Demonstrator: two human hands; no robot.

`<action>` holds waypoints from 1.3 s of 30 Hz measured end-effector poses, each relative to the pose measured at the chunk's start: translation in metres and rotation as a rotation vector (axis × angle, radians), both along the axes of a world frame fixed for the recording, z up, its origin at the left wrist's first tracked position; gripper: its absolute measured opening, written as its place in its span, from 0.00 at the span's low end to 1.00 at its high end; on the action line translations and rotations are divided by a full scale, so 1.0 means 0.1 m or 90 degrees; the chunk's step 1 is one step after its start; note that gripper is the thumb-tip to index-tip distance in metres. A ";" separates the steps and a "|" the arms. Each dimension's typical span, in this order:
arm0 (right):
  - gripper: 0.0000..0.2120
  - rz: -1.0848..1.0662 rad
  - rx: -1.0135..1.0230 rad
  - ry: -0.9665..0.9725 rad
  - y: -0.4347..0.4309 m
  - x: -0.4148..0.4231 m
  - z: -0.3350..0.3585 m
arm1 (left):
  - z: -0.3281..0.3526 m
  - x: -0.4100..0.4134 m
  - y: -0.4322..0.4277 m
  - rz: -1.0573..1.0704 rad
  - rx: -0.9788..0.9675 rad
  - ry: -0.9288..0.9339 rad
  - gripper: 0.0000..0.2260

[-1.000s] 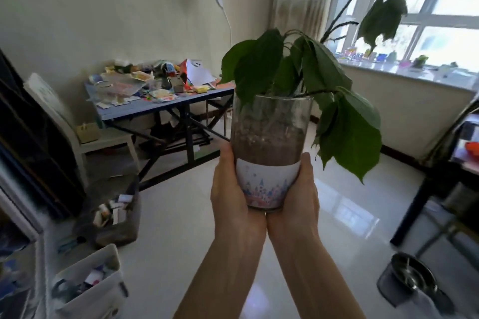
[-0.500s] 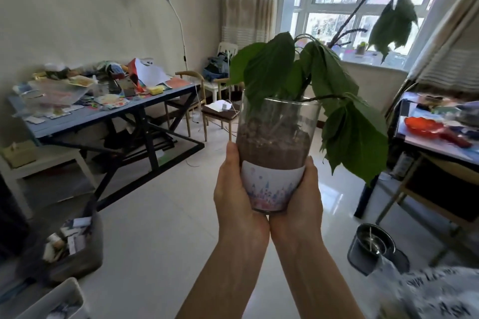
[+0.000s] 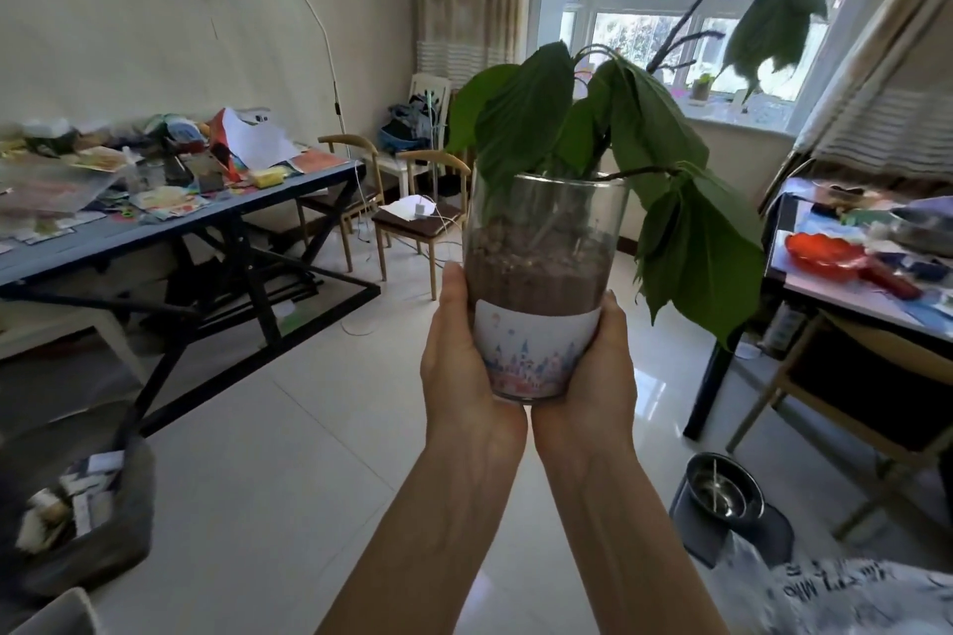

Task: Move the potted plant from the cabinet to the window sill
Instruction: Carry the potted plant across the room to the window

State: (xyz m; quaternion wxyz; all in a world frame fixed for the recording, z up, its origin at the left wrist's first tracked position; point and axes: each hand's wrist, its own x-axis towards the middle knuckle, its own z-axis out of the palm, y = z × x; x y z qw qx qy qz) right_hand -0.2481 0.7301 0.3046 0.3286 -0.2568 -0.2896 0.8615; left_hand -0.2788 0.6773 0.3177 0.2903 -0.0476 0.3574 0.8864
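Observation:
The potted plant (image 3: 541,273) is a clear glass pot of brown soil with a white castle-print band and large drooping green leaves. I hold it upright in front of me, above the floor. My left hand (image 3: 459,356) cups its lower left side and my right hand (image 3: 601,371) cups its lower right side, heels of the palms meeting under the base. The window sill (image 3: 732,116) runs along the far wall to the upper right, below a bright window, with small items on it. The cabinet is out of view.
A cluttered blue table (image 3: 170,227) on black legs stands at left. Wooden chairs (image 3: 417,217) sit ahead by the curtain. A dark table (image 3: 851,294) with a red dish is at right, a metal bowl (image 3: 724,492) on the floor below it, and a grey bin (image 3: 87,521) at lower left.
The view has swung right and moved forward across the room. The window and sill now appear larger and nearer. Both hands keep the same hold on the pot.

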 end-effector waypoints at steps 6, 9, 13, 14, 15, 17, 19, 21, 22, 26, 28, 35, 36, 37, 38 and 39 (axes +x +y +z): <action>0.15 -0.003 0.023 -0.011 0.38 -0.04 -0.01 | 0.00 -0.02 0.39 0.006 -0.011 0.002 0.21; 0.15 -0.015 0.030 -0.019 0.54 -0.05 -0.03 | -0.03 -0.04 0.56 -0.007 -0.005 -0.007 0.22; 0.15 -0.022 0.036 -0.038 0.75 -0.13 -0.07 | -0.06 -0.13 0.76 -0.028 0.006 -0.025 0.23; 0.15 -0.022 0.037 -0.040 0.79 -0.15 -0.08 | -0.07 -0.15 0.80 -0.029 0.006 -0.027 0.23; 0.15 -0.024 0.034 -0.044 0.81 -0.17 -0.08 | -0.07 -0.18 0.83 -0.031 0.009 -0.030 0.23; 0.16 -0.034 0.028 -0.057 0.92 -0.28 -0.09 | -0.09 -0.29 0.94 -0.039 0.005 -0.037 0.23; 0.15 -0.041 0.025 -0.067 0.99 -0.37 -0.08 | -0.10 -0.39 1.01 -0.044 0.005 -0.039 0.21; 0.15 -0.053 0.020 -0.077 1.08 -0.49 -0.08 | -0.10 -0.51 1.09 -0.048 0.016 -0.047 0.19; 0.14 -0.058 0.023 -0.082 1.12 -0.56 -0.08 | -0.10 -0.59 1.15 -0.051 0.023 -0.051 0.19; 0.14 -0.084 0.026 -0.091 1.31 -0.88 -0.04 | -0.09 -0.95 1.35 -0.088 0.042 -0.053 0.20; 0.15 -0.090 0.026 -0.093 1.39 -1.05 0.01 | -0.06 -1.13 1.44 -0.110 0.043 -0.048 0.20; 0.17 -0.125 0.033 -0.084 1.61 -1.61 0.11 | 0.05 -1.79 1.65 -0.168 0.035 -0.036 0.18; 0.17 -0.127 0.038 -0.085 1.64 -1.67 0.12 | 0.06 -1.86 1.68 -0.173 0.039 -0.039 0.17; 0.18 -0.127 0.042 -0.086 1.66 -1.73 0.12 | 0.06 -1.92 1.71 -0.179 0.045 -0.044 0.16; 0.19 -0.131 0.045 -0.087 1.68 -1.79 0.12 | 0.06 -1.97 1.74 -0.185 0.050 -0.045 0.15; 0.19 -0.135 0.045 -0.087 1.71 -1.84 0.13 | 0.06 -2.02 1.77 -0.191 0.052 -0.048 0.15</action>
